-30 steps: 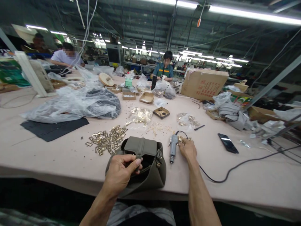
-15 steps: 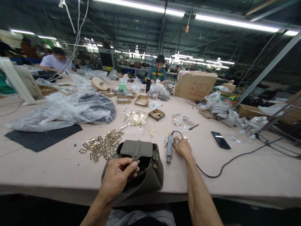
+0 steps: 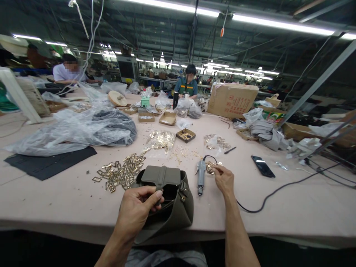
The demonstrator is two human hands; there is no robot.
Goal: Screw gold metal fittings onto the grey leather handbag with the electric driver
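An olive-grey handbag (image 3: 178, 207) stands near the table's front edge, its top open. My left hand (image 3: 140, 207) pinches the end of the strap tab (image 3: 160, 181) that runs over the bag's flap. To the right of the bag lies a grey electric screwdriver (image 3: 200, 178), its tip toward me. Just right of it, my right hand (image 3: 224, 179) has thumb and index finger closed beside small gold metal pieces (image 3: 209, 167); what is between the fingertips is too small to make out. Left of the bag, gold rectangular frames (image 3: 122, 172) lie in a loose pile.
Behind the bag are a plastic bag of gold parts (image 3: 160, 141) and a small box (image 3: 185, 135). A phone (image 3: 263, 166) and black cable (image 3: 264, 202) lie right. A large plastic-wrapped bundle (image 3: 83, 129) lies left. A person (image 3: 187, 86) sits across the table.
My right hand has drawn back slightly to the right, away from the screwdriver, uncovering the small gold pieces. My left hand keeps its pinch on the strap tab.
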